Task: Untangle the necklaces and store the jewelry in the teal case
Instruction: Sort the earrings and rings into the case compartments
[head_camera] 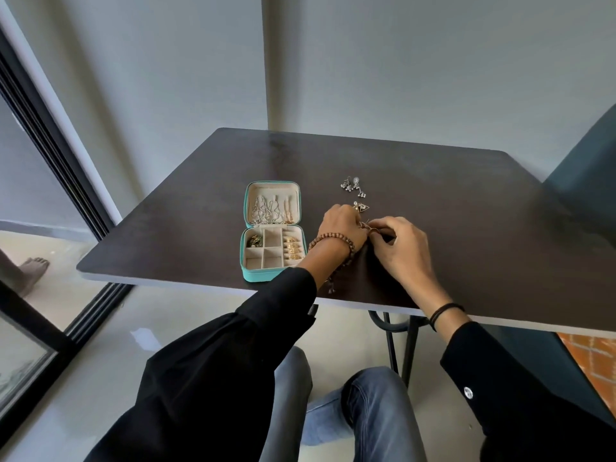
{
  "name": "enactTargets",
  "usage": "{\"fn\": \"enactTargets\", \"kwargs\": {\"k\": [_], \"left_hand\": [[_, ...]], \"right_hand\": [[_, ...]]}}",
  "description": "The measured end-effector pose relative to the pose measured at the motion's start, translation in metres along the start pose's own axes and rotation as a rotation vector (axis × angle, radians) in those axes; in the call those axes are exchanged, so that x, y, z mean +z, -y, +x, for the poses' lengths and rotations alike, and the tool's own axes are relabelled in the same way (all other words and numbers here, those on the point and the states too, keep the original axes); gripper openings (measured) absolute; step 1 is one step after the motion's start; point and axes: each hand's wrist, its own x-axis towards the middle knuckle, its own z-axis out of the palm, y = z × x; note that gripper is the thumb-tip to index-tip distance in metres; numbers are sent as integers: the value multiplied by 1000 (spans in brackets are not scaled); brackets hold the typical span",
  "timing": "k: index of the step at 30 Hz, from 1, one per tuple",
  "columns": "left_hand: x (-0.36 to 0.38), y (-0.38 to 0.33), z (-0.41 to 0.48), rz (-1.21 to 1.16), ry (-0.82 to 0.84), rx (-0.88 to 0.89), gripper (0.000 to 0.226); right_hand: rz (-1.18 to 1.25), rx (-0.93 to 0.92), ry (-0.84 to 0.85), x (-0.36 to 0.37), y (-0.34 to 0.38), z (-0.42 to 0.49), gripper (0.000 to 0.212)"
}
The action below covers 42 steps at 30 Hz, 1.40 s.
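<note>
The teal case [248,274] lies open on the dark table [433,201], left of my hands. Chains hang in its lid [271,208]; gold rings [293,250] and a dark piece [254,241] fill some compartments of its base. My left hand [340,230] and my right hand [400,248] meet just right of the case, their fingertips pinching a small gold jewelry piece [366,225] between them. Most of that piece is hidden by my fingers. A triangular gold earring [362,207] lies just beyond my left hand. Silver drop earrings [353,186] lie farther back.
A beaded bracelet [333,240] wraps my left wrist, with its tassel lying on the table. The table's near edge runs under my forearms. A dark teal chair [586,168] stands at the right. A glass door frame is at the left, with a person's bare foot [31,270] beyond it.
</note>
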Motion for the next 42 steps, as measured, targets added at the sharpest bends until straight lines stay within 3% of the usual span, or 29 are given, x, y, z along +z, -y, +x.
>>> {"fn": "enactTargets", "kwargs": {"k": [16,24,31,42], "left_hand": [[6,-8,-17,101,-146,18,23],[3,-2,-25,-80,-212,-32,13],[5,3,-30,-202,-201,-48,10],[10,6,-30,-401,-168,-97,14]], "right_hand": [[-59,-32,4,2,1,-3,13],[12,-2,-19,-2,5,-6,14],[-166,-167,-17,-1,7,-10,19],[-226,-123,-43,2,6,-10,22]]}}
